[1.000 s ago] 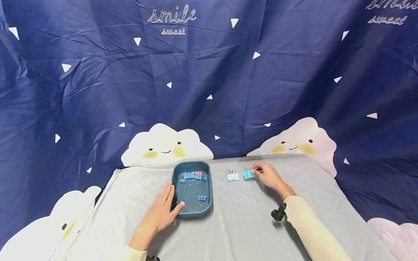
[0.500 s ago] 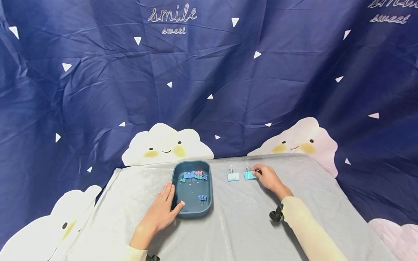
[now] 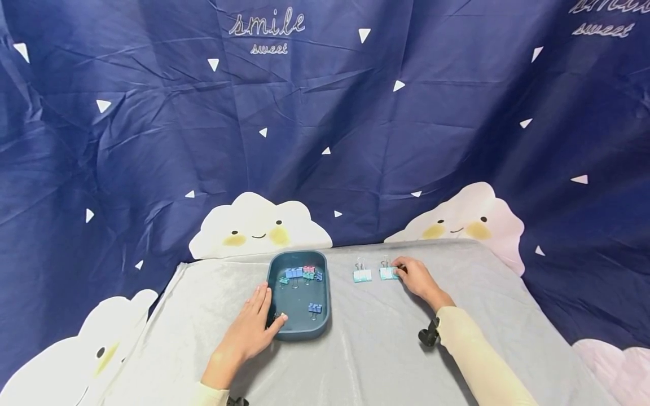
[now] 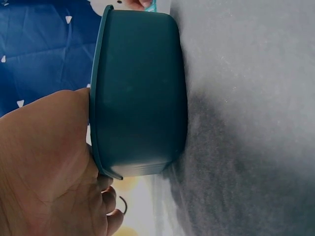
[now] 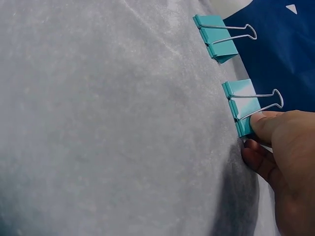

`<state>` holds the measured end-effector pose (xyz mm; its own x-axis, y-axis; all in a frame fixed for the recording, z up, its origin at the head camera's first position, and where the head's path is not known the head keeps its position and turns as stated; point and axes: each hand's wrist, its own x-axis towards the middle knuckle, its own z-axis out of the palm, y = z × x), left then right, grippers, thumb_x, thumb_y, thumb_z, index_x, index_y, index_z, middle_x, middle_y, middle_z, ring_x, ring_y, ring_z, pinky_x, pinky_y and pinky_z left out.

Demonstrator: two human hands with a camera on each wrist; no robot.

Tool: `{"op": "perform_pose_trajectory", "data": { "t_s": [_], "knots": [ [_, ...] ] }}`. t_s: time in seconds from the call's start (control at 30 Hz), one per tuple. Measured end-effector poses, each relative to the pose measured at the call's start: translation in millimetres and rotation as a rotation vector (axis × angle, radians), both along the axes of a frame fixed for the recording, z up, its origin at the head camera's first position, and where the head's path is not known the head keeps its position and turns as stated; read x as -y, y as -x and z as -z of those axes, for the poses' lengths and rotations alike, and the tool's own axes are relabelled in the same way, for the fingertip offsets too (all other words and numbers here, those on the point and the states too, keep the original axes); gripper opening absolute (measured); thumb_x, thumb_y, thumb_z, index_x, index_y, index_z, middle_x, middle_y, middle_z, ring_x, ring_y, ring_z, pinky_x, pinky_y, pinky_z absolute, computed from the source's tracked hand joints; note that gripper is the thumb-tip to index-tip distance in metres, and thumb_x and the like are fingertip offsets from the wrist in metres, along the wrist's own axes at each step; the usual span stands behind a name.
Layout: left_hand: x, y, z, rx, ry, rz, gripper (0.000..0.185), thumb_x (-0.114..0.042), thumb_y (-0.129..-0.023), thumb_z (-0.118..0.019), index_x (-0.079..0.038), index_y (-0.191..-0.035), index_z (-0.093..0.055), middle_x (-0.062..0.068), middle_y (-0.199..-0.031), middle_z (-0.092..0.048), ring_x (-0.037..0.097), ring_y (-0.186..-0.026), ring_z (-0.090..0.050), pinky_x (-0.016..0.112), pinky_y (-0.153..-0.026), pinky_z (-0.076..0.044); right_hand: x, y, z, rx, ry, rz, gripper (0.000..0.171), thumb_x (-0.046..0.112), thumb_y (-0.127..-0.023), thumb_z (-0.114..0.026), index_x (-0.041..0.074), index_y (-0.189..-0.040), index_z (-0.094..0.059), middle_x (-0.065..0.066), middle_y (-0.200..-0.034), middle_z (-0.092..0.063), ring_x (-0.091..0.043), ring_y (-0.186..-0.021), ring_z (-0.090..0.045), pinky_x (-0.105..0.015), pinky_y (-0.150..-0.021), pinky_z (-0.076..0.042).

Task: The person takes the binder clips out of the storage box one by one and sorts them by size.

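Observation:
My right hand [image 3: 418, 277] pinches the right end of a turquoise binder clip [image 5: 242, 102] between thumb and fingers. This clip stands at the cloth's far side, its wire handles pointing away. To its left is a second turquoise binder clip [image 3: 362, 275], matching in size and facing the same way. My left hand [image 3: 247, 327] rests on the left rim of a dark teal box [image 3: 294, 318], fingers straight along it and thumb over the near left corner. In the left wrist view the palm [image 4: 49, 152] lies against the rim.
Inside the box lie smaller binder clips: a blue one [image 3: 294, 273], a pink one [image 3: 308, 269], green ones, and another blue clip [image 3: 315, 308] near the front right. Grey cloth [image 3: 376, 344] covers the table. Behind it hangs a navy curtain [image 3: 304, 113] with clouds.
The right-hand clip has shifted slightly right and straightened, from tilted to level beside the other one. My right hand moved with it. My left hand and the box stay put.

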<state>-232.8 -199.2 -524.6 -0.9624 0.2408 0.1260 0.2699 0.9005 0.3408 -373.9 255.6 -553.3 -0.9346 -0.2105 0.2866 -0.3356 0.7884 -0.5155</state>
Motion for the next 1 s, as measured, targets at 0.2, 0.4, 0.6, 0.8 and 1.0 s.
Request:
{"op": "perform_pose_trajectory", "data": {
  "t_s": [0.2, 0.4, 0.6, 0.8, 1.0],
  "knots": [
    [-1, -1.2, -1.1, 0.006, -0.003, 0.0, 0.086, -0.053, -0.108, -0.054, 0.006, -0.166, -0.027, 0.022, -0.177, -0.018, 0.04, -0.165, -0.018, 0.059, -0.133, -0.023, 1, -1.5, 0.1, 0.011, 0.008, 0.007, 0.015, 0.003, -0.101, -0.07, 0.0, -0.115, -0.074, -0.018, -0.112, -0.076, -0.031, -0.098, -0.072, -0.048, -0.085, -0.06],
    [-2, -1.8, -3.9, 0.011, -0.007, -0.002, 0.086, -0.052, -0.108, -0.054, 0.007, -0.166, -0.027, 0.022, -0.178, -0.017, 0.04, -0.166, -0.017, 0.058, -0.134, -0.022, 1, -4.1, -0.5, 0.004, 0.029, 0.018, 0.016, 0.004, -0.102, -0.069, 0.0, -0.116, -0.074, -0.02, -0.114, -0.075, -0.034, -0.101, -0.072, -0.051, -0.088, -0.06],
    [-2, -2.4, -3.8, 0.016, -0.016, -0.003, 0.086, -0.051, -0.108, -0.055, 0.006, -0.166, -0.026, 0.021, -0.178, -0.017, 0.039, -0.166, -0.016, 0.058, -0.134, -0.021, 2, -7.0, -2.5, -0.016, 0.051, 0.025, 0.018, 0.004, -0.102, -0.068, -0.001, -0.119, -0.073, -0.02, -0.115, -0.073, -0.035, -0.101, -0.072, -0.053, -0.09, -0.06],
    [-1, -2.1, -3.3, 0.014, -0.016, -0.001, 0.086, -0.052, -0.108, -0.055, 0.006, -0.166, -0.026, 0.02, -0.178, -0.016, 0.039, -0.166, -0.016, 0.058, -0.134, -0.022, 1, -9.5, -6.9, -0.069, 0.048, 0.04, 0.014, 0.008, -0.103, -0.068, 0.003, -0.115, -0.074, -0.013, -0.108, -0.071, -0.026, -0.093, -0.068, -0.046, -0.083, -0.058],
    [-2, -2.7, -4.2, 0.019, -0.02, -0.002, 0.087, -0.052, -0.108, -0.055, 0.006, -0.166, -0.027, 0.02, -0.178, -0.016, 0.039, -0.166, -0.016, 0.059, -0.134, -0.022, 3, -12.1, -17.1, -0.16, 0.041, 0.024, 0.007, 0.01, -0.104, -0.068, 0.005, -0.105, -0.073, -0.007, -0.097, -0.066, -0.018, -0.085, -0.06, -0.037, -0.076, -0.051]
  ]
}}
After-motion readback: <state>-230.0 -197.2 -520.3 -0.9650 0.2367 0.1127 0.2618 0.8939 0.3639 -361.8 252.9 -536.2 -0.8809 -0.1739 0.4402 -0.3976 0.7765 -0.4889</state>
